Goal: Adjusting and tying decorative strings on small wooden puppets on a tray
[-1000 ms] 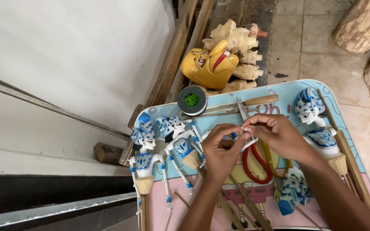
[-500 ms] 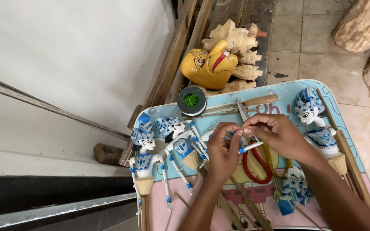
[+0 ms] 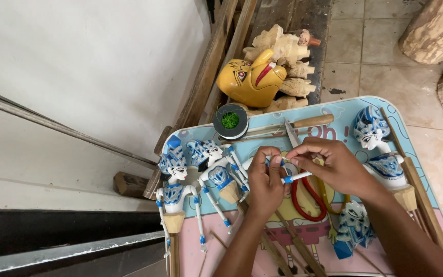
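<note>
Both hands, left [image 3: 263, 180] and right [image 3: 334, 165], pinch a slim, glossy white-and-blue puppet arm [image 3: 297, 177] at mid-tray [image 3: 334, 110], above red-handled scissors [image 3: 307, 197].

The left hand [image 3: 265, 179] drew in closer to the right hand [image 3: 334, 166], its fingers curling up over the thin white puppet arm with blue bands [image 3: 297, 177], which tilted slightly between them.

Blue-and-white puppets [image 3: 196, 179] crowd the tray's left; another puppet [image 3: 380, 149] blocks the right. Scissors [image 3: 308, 197] lie near centre, a knife [image 3: 296, 125] bars the far edge. Bare tray [image 3: 221, 256] opens near-left (thin sticks cross it).
</note>
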